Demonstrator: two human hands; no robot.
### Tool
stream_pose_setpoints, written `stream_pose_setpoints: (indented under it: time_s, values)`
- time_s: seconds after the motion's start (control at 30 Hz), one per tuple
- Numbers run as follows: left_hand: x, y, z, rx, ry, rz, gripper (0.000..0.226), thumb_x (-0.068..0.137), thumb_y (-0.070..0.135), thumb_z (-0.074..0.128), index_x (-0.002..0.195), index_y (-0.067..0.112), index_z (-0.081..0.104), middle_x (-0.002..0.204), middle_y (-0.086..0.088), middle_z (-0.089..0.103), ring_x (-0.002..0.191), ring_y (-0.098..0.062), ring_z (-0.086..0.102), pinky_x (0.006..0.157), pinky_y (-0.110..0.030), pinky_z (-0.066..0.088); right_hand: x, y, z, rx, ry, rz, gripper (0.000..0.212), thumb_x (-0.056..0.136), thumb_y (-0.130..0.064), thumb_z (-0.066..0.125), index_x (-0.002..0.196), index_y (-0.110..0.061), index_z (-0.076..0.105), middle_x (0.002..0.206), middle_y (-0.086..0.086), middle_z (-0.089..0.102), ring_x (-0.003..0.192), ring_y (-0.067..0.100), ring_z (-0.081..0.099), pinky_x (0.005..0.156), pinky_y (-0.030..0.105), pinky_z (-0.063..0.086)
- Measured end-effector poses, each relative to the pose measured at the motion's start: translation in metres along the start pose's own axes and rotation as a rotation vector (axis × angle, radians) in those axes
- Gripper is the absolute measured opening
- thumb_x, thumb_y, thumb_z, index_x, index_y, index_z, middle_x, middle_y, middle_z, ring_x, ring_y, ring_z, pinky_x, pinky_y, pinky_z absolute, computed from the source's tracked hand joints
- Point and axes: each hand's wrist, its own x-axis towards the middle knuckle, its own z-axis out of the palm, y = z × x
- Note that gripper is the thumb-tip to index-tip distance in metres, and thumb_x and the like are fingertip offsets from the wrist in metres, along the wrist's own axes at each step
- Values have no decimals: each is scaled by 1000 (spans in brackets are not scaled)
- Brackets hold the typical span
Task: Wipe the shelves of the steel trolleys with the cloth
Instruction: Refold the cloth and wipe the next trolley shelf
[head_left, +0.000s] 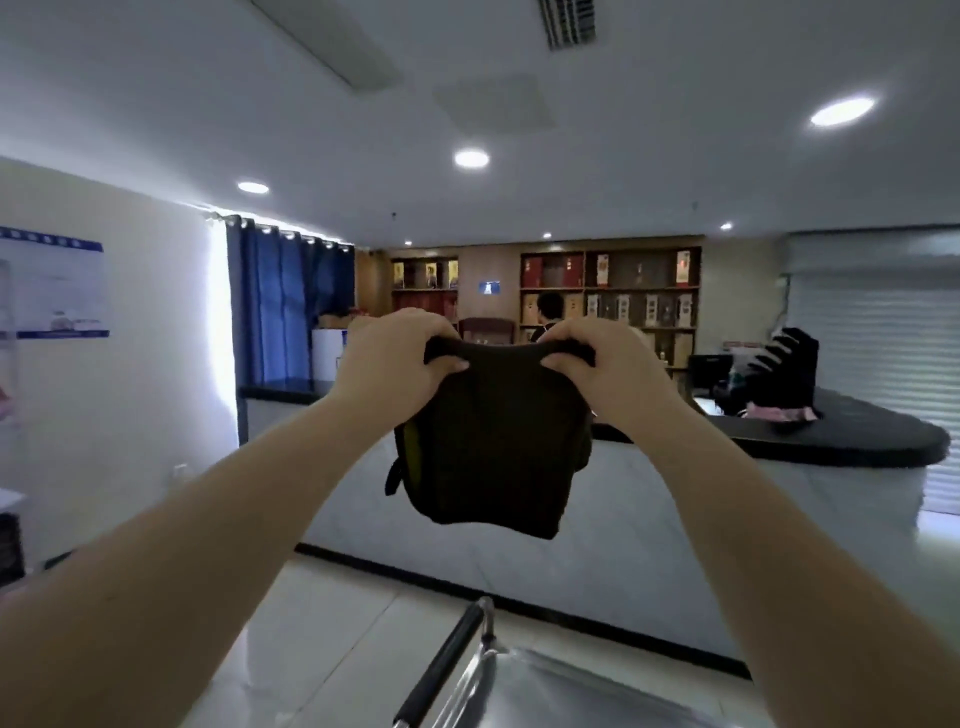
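A dark cloth (493, 441) with a yellow-green patch at its left edge hangs in the air in front of me. My left hand (395, 358) grips its top left corner and my right hand (597, 364) grips its top right corner, stretching the upper edge between them. Far below, at the bottom of the view, the steel trolley's top shelf (561, 691) shows with its black push handle (441, 670). The cloth is well above the shelf and does not touch it.
A long grey counter with a black top (831, 441) runs across ahead, with a black register and items on it. A person (548, 317) stands behind it before wooden shelves. Blue curtains (285, 301) hang at the left. Glossy tiled floor (322, 613) lies beside the trolley.
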Motion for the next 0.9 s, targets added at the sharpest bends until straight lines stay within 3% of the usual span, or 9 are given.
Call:
stream_pose_setpoints:
  time_s: [0.1, 0.23, 0.53, 0.7, 0.9]
  values:
    - [-21, -55, 3, 51, -4, -55, 17, 90, 38, 66, 104, 29, 68, 95, 18, 55, 89, -3, 47, 87, -26, 24, 23, -19, 57, -79, -76, -18, 16, 94, -19, 60, 107, -25, 67, 99, -11, 60, 97, 9, 53, 87, 26, 38]
    - [-41, -138, 13, 175, -52, -56, 23, 92, 41, 63, 110, 27, 66, 106, 6, 67, 100, -17, 59, 98, -39, 27, 57, -40, 145, -142, -128, 19, 14, 94, -18, 59, 106, -23, 65, 100, -9, 60, 97, 11, 54, 85, 28, 39]
    - [-23, -350, 69, 281, -166, 8, 20, 95, 47, 55, 106, 31, 61, 100, 9, 63, 95, -16, 59, 90, -37, 25, 147, -46, 347, -222, -133, 82, 8, 95, -18, 57, 98, -25, 58, 93, -11, 52, 89, 10, 49, 70, 23, 32]
    - [2, -453, 128, 260, -125, -8, 20, 95, 46, 55, 107, 32, 63, 99, 9, 64, 96, -16, 59, 90, -37, 24, 196, -22, 443, -249, -100, 86, 7, 94, -15, 59, 101, -18, 61, 98, -2, 61, 93, 15, 54, 84, 31, 42]
    - [52, -532, 204, 345, -113, 94, 23, 94, 46, 56, 105, 28, 64, 99, 6, 66, 90, -19, 60, 83, -36, 23, 258, 37, 521, -239, -91, 106, 10, 97, -16, 54, 105, -16, 60, 104, 0, 61, 101, 19, 54, 92, 39, 46]
